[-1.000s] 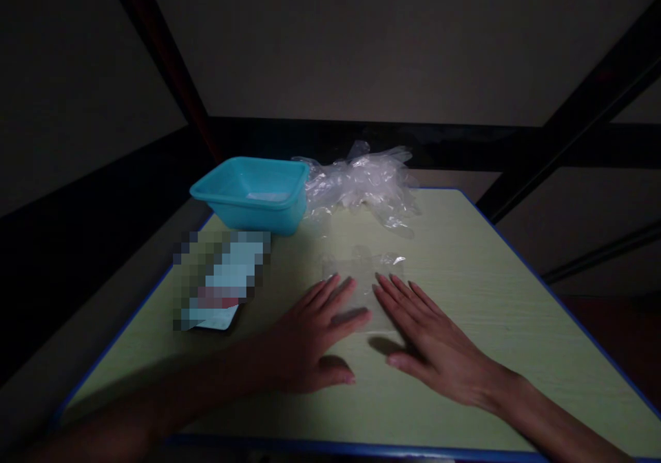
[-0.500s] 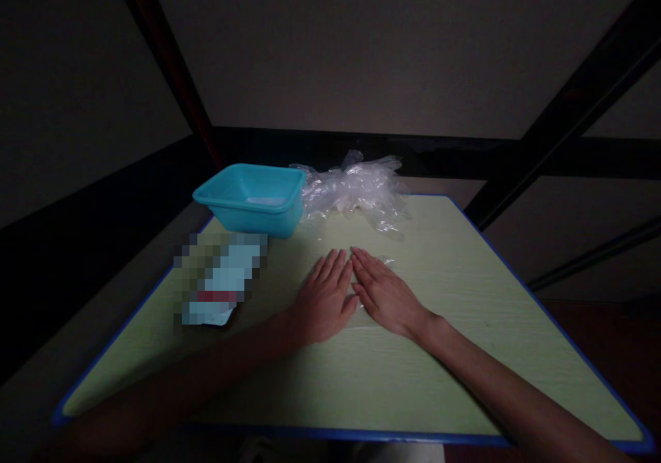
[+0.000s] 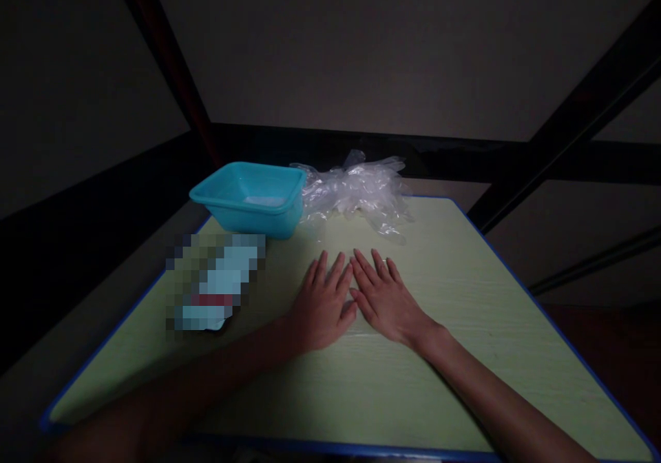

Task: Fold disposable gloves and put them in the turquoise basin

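Observation:
My left hand point(image 3: 324, 311) lies palm down on the pale table, its fingers spread and pointing away from me. Close beside it, my right hand point(image 3: 388, 303) is also flat with its fingers apart, and the two thumbs nearly meet. Under and between the hands, a thin clear plastic sheet point(image 3: 363, 333) barely shows; its outline is mostly hidden. Beyond my fingertips sits a crumpled heap of clear plastic gloves point(image 3: 361, 191), with finger shapes sticking out.
A turquoise plastic basin point(image 3: 253, 216) stands at the back left, with something whitish inside. Nearer me on the left lies a pixelated, light-blue object point(image 3: 222, 284). The table point(image 3: 490, 353) has a blue edge; a wall rises behind it.
The fingers of both hands have spread wider, the right hand's most clearly. Both hands remain flat in nearly the same place. The view has shifted slightly.

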{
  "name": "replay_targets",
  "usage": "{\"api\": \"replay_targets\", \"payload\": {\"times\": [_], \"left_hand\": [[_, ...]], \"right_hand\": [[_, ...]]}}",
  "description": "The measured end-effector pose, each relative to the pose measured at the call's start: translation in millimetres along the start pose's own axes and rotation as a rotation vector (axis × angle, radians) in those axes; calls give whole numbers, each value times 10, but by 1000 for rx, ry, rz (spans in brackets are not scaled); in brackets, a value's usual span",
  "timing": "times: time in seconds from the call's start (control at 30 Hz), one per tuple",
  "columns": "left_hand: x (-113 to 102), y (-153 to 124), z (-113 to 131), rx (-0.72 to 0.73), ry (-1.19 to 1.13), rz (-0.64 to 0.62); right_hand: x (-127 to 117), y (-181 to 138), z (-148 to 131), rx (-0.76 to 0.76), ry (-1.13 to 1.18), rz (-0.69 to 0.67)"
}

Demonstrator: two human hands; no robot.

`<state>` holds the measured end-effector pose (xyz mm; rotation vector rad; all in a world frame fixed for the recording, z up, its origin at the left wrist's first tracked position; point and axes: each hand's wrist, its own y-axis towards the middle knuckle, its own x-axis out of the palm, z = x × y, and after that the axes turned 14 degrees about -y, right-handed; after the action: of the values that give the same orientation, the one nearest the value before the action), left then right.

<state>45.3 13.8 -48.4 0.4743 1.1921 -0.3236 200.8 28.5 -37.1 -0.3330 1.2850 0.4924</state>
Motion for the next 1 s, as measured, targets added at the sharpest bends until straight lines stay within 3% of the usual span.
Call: {"api": "replay_targets", "payload": {"times": [0.3, 0.47, 0.6, 0.7, 0.83, 1.0], "left_hand": [[-3, -6, -6, 13, -13, 16], [3, -2, 8, 0, -42, 28], [-26, -5, -14, 27, -110, 83], [-152, -15, -71, 138, -244, 152], [-404, -92, -136, 302, -393, 107], [-494, -309, -127, 403, -274, -20]], "right_hand": [[21, -6, 7, -1, 52, 40], [62, -5, 56, 0, 189, 93], [21, -16, 218, 18, 342, 235], [-88, -77, 386, -116, 412, 358], [-279, -261, 495, -359, 418, 272], [-377, -493, 421, -449, 203, 124]]}}
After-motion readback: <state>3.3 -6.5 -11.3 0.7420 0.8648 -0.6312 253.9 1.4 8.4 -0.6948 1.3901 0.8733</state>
